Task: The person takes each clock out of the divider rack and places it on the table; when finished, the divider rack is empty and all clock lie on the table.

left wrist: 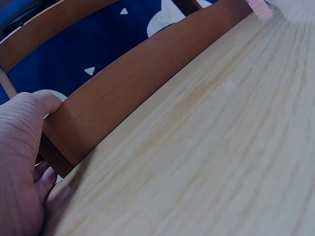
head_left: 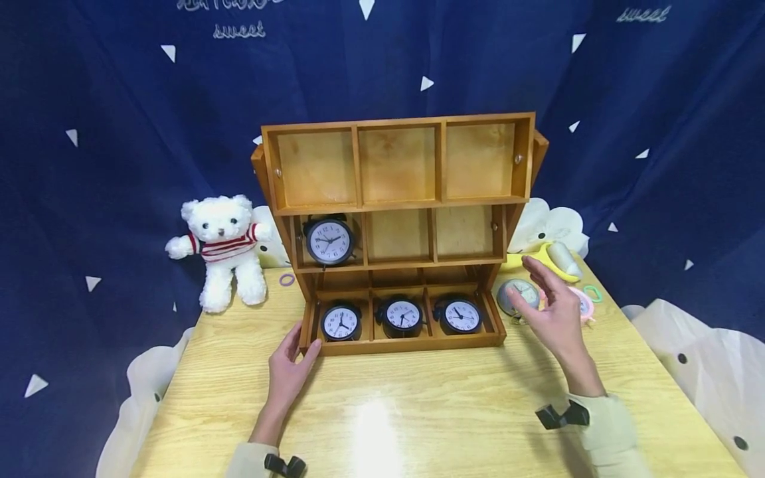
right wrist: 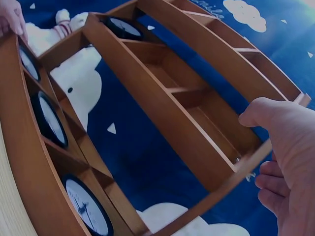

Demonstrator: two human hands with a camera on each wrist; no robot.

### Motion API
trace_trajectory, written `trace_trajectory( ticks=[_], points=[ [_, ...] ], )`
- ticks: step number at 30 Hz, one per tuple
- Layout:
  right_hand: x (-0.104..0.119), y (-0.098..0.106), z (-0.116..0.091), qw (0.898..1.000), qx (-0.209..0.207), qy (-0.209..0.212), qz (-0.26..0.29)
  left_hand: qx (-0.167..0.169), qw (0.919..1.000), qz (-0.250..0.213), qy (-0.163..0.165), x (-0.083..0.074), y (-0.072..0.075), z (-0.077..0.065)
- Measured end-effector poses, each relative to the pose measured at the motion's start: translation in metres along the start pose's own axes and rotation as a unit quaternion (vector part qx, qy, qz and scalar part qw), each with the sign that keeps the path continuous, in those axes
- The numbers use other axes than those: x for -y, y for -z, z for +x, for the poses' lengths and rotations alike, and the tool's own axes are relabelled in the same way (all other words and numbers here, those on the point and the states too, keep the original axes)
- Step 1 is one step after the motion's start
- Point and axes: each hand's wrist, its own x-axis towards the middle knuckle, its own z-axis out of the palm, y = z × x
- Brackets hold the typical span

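Observation:
A three-tier wooden shelf (head_left: 402, 346) with divided boxes stands on the table. My left hand (head_left: 287, 375) grips its front left corner, the thumb on the front board and the fingers around the side, as the left wrist view shows. Each bottom compartment holds a black alarm clock: left (head_left: 341, 323), middle (head_left: 402, 315) and right (head_left: 463, 315). Another black alarm clock (head_left: 330, 241) sits in the middle tier's left compartment. Beside the shelf's right side, my right hand (head_left: 558, 318) is raised, thumb and fingers apart and holding nothing. The top tier's compartments are bare.
Right of the shelf, partly behind my right hand, lie a grey clock (head_left: 518, 297), a pink clock (head_left: 586, 304), a yellow item (head_left: 544, 255) and a green ring (head_left: 593, 293). A white teddy bear (head_left: 221, 232) and a purple ring (head_left: 287, 279) are at the left. A blue curtain (head_left: 382, 60) hangs behind.

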Motion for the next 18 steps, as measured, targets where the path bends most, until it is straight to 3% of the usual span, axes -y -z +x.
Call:
trace_trajectory(
  ticks=[10,18],
  points=[
    [0.044,-0.024,-0.002,0.999,0.030,0.040,-0.002,-0.001,1.0000,-0.003,-0.001,0.000,0.000,0.000],
    [0.054,-0.046,-0.003,0.995,0.057,0.077,0.029,-0.002,1.0000,-0.003,0.001,0.002,0.000,0.001]
  ],
)
